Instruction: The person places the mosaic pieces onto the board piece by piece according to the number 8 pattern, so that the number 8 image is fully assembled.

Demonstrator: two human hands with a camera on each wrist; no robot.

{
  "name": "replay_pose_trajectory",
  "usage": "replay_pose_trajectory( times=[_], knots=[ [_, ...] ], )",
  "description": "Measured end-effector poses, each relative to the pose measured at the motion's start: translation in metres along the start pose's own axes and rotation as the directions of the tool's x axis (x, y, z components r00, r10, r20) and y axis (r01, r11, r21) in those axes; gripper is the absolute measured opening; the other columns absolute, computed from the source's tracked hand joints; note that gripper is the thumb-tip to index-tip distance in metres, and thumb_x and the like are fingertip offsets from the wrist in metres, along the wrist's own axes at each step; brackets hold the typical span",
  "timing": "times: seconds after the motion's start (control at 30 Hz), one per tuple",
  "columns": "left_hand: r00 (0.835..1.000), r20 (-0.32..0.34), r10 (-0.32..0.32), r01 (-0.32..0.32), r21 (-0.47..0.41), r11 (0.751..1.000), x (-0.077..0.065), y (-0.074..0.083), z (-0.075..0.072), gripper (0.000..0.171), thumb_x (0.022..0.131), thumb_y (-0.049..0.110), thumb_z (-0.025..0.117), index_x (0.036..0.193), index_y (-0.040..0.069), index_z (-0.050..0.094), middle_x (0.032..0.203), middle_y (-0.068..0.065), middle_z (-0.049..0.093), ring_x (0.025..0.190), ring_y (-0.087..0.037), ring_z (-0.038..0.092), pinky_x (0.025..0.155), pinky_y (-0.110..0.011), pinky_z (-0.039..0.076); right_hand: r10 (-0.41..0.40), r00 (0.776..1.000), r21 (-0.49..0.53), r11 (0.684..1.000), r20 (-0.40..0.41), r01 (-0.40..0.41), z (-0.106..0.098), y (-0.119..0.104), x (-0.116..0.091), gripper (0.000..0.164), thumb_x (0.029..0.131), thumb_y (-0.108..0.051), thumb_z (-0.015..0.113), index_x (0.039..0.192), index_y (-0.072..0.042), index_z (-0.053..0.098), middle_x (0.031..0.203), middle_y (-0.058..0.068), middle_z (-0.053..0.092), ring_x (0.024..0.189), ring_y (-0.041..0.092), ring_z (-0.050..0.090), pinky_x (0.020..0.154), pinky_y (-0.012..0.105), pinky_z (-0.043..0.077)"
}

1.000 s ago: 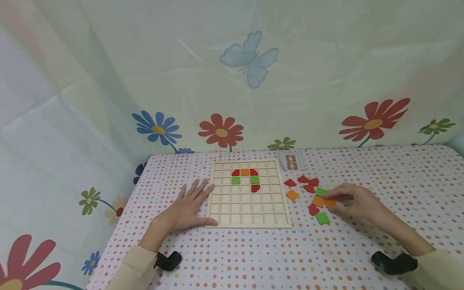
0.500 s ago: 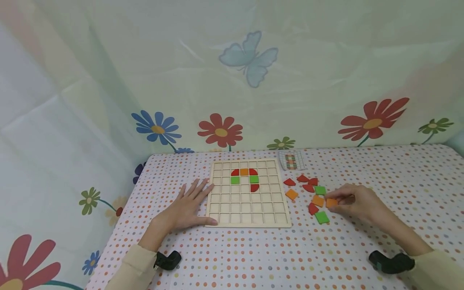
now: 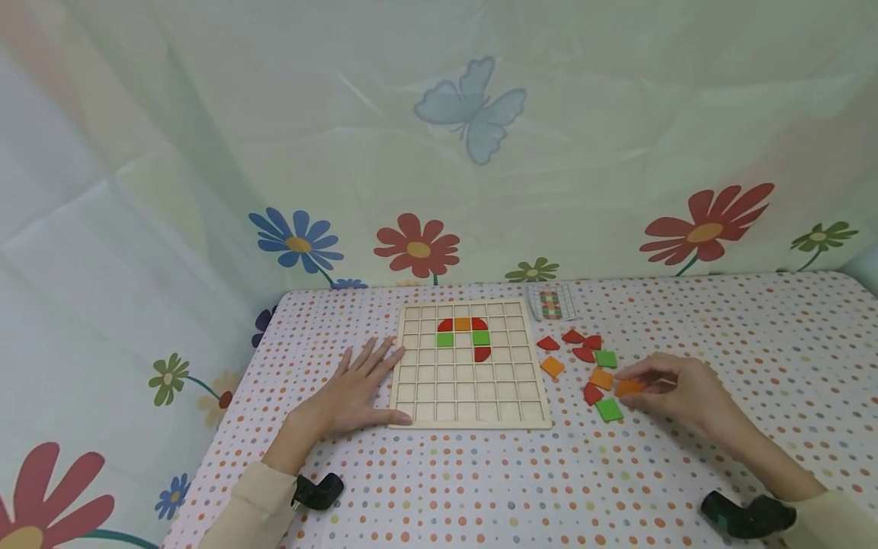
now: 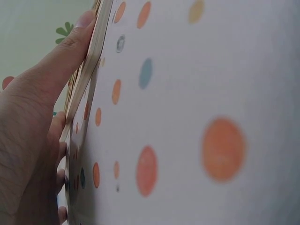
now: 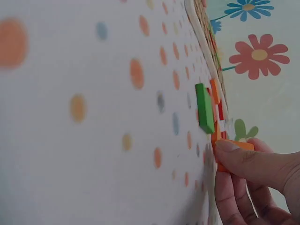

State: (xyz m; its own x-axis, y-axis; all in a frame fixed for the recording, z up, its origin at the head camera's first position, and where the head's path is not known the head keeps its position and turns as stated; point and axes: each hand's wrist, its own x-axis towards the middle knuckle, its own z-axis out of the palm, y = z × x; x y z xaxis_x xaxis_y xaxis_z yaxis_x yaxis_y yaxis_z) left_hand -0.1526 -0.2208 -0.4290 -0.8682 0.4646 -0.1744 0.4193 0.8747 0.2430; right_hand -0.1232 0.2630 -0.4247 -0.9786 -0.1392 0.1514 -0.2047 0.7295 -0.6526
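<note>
My left hand [image 3: 350,393] lies with spread, straight fingers at the left edge of the wooden grid board [image 3: 425,393], its thumb on the near left corner. Thumb and fingers of my right hand [image 3: 686,389] pinch an orange square tile [image 3: 629,388], which looks tilted; the right wrist view shows the same orange tile [image 5: 246,146] between them. Close by lie another orange square [image 3: 601,378], green squares [image 3: 607,358] and red quarter-round tiles [image 3: 593,393]. Set in the board's cells are an orange square [image 3: 463,324], two green squares [image 3: 481,338] and three red quarter-rounds [image 3: 482,354].
A small pattern card [image 3: 552,303] lies beyond the board's far right corner. Between board and right hand are a loose orange tile [image 3: 552,367] and several red tiles [image 3: 548,344]. A dotted cloth [image 3: 466,488] covers the table, and a flowered curtain [image 3: 590,152] hangs behind.
The right hand has drawn the orange square slightly away from the green and orange tiles beside it and tilted it. The left hand and the board's tiles stay put.
</note>
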Motion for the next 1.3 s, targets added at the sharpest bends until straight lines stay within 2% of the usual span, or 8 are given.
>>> replay_pose_trajectory(
  times=[0.13, 0.27, 0.47, 0.63, 0.8, 0.93, 1.3],
  knots=[
    [1.000, -0.001, 0.000, 0.000, -0.004, 1.000, 0.000, -0.001, 0.000, 0.109, 0.088, 0.077, 0.063, 0.170, 0.020, 0.019, 0.177, -0.006, 0.006, 0.162, -0.035, 0.001, 0.127, -0.064, 0.003, -0.043, 0.999, 0.025, 0.999, -0.029, 0.043, 0.004, -0.010, 0.007, 0.029, 0.073, 0.004, 0.091, 0.100, 0.000, 0.079, 0.098, 0.012, 0.073, 0.077, -0.001, 0.057, 0.066, 0.016, 0.056],
    [1.000, 0.003, 0.002, -0.002, -0.006, 1.000, 0.000, -0.001, 0.000, 0.109, 0.088, 0.077, 0.063, 0.170, 0.019, 0.019, 0.177, -0.006, 0.006, 0.162, -0.036, 0.002, 0.127, -0.064, 0.003, -0.096, 0.995, 0.078, 0.992, -0.031, 0.098, 0.011, -0.030, 0.018, 0.027, 0.074, 0.003, 0.091, 0.099, -0.002, 0.080, 0.096, 0.008, 0.072, 0.079, 0.001, 0.058, 0.068, 0.015, 0.055],
    [1.000, 0.008, -0.008, 0.008, -0.001, 1.000, 0.000, -0.003, 0.002, 0.110, 0.087, 0.077, 0.063, 0.170, 0.020, 0.018, 0.177, -0.005, 0.006, 0.162, -0.035, 0.001, 0.127, -0.064, 0.003, -0.156, 0.987, 0.124, 0.981, 0.039, 0.150, 0.034, -0.070, 0.045, 0.027, 0.077, 0.004, 0.089, 0.101, -0.003, 0.081, 0.100, 0.007, 0.074, 0.085, 0.016, 0.065, 0.074, 0.022, 0.059],
    [1.000, 0.019, -0.008, 0.008, 0.001, 1.000, 0.000, -0.004, 0.003, 0.111, 0.087, 0.079, 0.062, 0.170, 0.022, 0.015, 0.177, -0.003, 0.003, 0.162, -0.033, -0.001, 0.127, -0.063, 0.001, -0.231, 0.970, 0.180, 0.960, 0.076, 0.215, 0.060, -0.094, 0.073, 0.025, 0.077, 0.005, 0.089, 0.100, -0.001, 0.081, 0.094, 0.006, 0.074, 0.082, 0.019, 0.065, 0.073, 0.024, 0.059],
    [1.000, 0.025, -0.015, 0.015, 0.005, 1.000, 0.000, -0.003, 0.003, 0.111, 0.087, 0.079, 0.062, 0.170, 0.023, 0.014, 0.177, -0.001, 0.001, 0.162, -0.030, -0.003, 0.128, -0.060, -0.001, -0.229, 0.966, 0.237, 0.952, 0.121, 0.196, 0.085, -0.108, 0.097, 0.023, 0.078, 0.004, 0.089, 0.099, 0.001, 0.080, 0.093, 0.008, 0.073, 0.081, 0.019, 0.064, 0.072, 0.023, 0.058],
    [1.000, 0.014, -0.016, 0.016, 0.005, 1.000, 0.001, -0.002, 0.003, 0.111, 0.086, 0.078, 0.063, 0.170, 0.022, 0.017, 0.177, -0.003, 0.004, 0.162, -0.033, -0.001, 0.127, -0.062, 0.002, -0.235, 0.961, 0.272, 0.944, 0.147, 0.189, 0.100, -0.117, 0.110, 0.020, 0.079, 0.005, 0.088, 0.097, 0.002, 0.081, 0.090, 0.009, 0.073, 0.080, 0.020, 0.065, 0.071, 0.025, 0.057],
    [0.999, 0.025, -0.023, 0.022, 0.019, 1.000, 0.002, 0.000, 0.000, 0.110, 0.087, 0.080, 0.061, 0.170, 0.023, 0.016, 0.177, -0.002, 0.003, 0.162, -0.032, -0.002, 0.128, -0.061, 0.002, -0.252, 0.947, 0.298, 0.936, 0.201, 0.186, 0.121, -0.125, 0.112, 0.019, 0.079, 0.003, 0.089, 0.096, -0.001, 0.081, 0.088, 0.004, 0.071, 0.079, 0.016, 0.063, 0.071, 0.025, 0.055]
  ],
)
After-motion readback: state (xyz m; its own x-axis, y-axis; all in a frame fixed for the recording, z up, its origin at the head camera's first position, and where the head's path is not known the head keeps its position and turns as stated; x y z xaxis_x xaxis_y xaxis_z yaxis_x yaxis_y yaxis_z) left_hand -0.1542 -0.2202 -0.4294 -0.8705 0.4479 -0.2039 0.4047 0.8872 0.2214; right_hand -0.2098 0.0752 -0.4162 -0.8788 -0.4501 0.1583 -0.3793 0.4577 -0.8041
